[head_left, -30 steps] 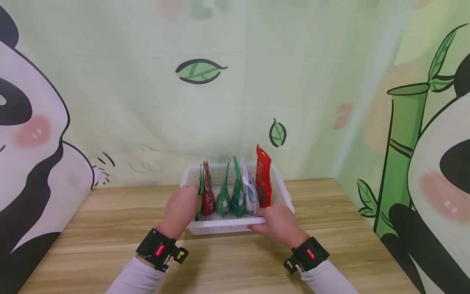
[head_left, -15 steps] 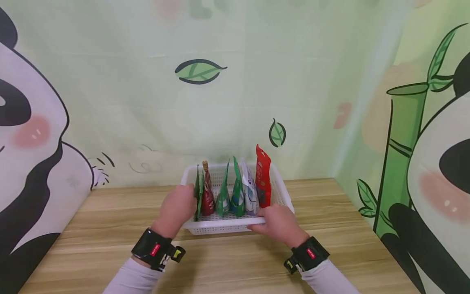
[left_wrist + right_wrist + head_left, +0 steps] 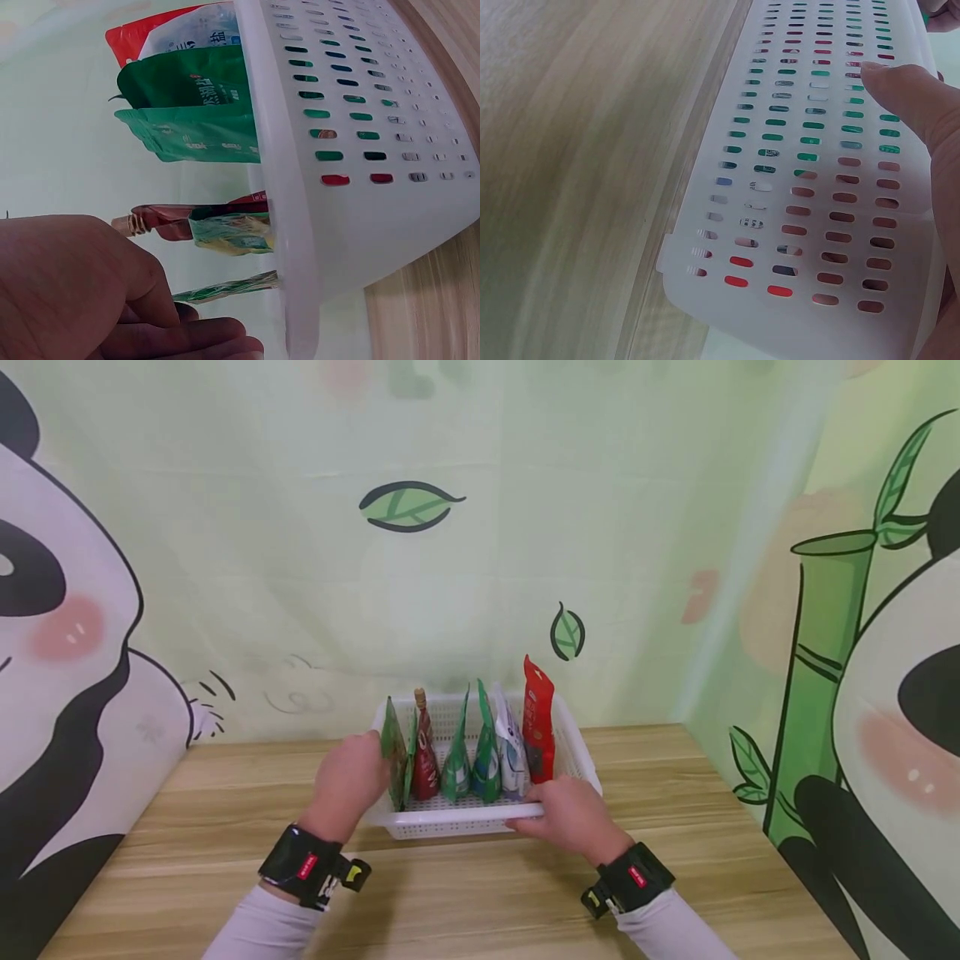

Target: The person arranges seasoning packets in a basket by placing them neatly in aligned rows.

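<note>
A white perforated plastic basket (image 3: 457,822) stands on the wooden table against the backdrop. Upright in it, in a row, are a flat green packet (image 3: 392,747), a second green packet (image 3: 410,760), a dark red bottle-shaped pouch (image 3: 425,768), two green pouches (image 3: 455,768), a white pouch (image 3: 512,760) and a tall red pouch (image 3: 537,718). At the basket's left end my left hand (image 3: 348,785) pinches the flat green packet; its fingertips are partly hidden. My right hand (image 3: 570,814) grips the front rim near the right corner, thumb outside (image 3: 896,86), fingers inside.
The wooden table (image 3: 480,902) extends in front of the basket and to both sides. Close behind it hangs a pale green backdrop (image 3: 480,568) printed with pandas, leaves and bamboo. Each wrist wears a black strap (image 3: 303,864) with a small camera.
The left hand has moved left with the flat green packet, which now stands apart from the second green packet and shows more of its face. The right hand and basket have stayed put.
</note>
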Demonstrator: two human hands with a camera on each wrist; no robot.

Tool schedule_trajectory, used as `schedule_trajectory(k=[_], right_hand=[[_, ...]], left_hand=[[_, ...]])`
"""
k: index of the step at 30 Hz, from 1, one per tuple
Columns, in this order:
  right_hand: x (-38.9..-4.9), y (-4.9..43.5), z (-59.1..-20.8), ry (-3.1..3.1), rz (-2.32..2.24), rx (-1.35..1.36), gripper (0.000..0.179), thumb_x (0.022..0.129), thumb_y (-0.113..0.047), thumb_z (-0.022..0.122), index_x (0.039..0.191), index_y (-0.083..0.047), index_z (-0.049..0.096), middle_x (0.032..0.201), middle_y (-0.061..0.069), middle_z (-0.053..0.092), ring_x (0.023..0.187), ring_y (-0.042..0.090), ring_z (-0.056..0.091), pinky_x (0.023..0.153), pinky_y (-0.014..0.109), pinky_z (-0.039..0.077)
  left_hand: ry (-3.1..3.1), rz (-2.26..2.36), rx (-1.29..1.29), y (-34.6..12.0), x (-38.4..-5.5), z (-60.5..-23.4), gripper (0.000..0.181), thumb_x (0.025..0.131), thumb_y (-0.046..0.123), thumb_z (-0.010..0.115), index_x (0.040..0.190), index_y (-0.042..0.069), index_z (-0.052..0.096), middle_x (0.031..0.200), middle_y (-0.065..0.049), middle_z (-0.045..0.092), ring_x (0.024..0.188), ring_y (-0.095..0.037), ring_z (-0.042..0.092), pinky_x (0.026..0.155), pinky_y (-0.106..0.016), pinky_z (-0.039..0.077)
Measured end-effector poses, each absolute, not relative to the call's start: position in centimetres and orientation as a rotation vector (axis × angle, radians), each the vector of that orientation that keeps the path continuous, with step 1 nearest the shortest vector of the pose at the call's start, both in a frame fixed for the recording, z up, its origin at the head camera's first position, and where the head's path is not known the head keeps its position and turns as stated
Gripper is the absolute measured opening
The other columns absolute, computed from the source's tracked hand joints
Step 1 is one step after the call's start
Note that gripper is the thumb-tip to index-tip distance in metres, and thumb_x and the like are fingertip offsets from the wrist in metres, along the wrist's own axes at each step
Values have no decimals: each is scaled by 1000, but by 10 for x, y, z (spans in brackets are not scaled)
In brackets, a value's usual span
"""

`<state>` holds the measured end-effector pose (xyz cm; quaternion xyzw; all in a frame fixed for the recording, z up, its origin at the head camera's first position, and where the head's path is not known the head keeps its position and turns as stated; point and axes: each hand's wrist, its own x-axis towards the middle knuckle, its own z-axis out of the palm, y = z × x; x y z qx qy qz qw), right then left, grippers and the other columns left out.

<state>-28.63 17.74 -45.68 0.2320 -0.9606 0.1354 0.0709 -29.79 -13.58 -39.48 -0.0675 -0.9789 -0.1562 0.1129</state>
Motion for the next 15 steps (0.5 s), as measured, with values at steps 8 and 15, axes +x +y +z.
schedule_trajectory(k=[8,15], right_hand=[[-286,177,-456,-2886,428,705,30,85,-51,79,85,-22,79,57,-17,53,51,3,46,47,22,32],[-284,176,-454,-2893,456,697,30,84,-51,80,88,-21,80,60,-17,56,52,3,47,48,22,32]], left_hand=[[-2912,-467,-135,-142,-298,-394,30,96,23,70,98,-6,64,77,-17,67,61,-23,61,50,-36,51],[-2851,-478,-232,-141,-298,-398,19,92,10,67,103,-6,66,84,-19,72,68,-27,67,57,-40,55]])
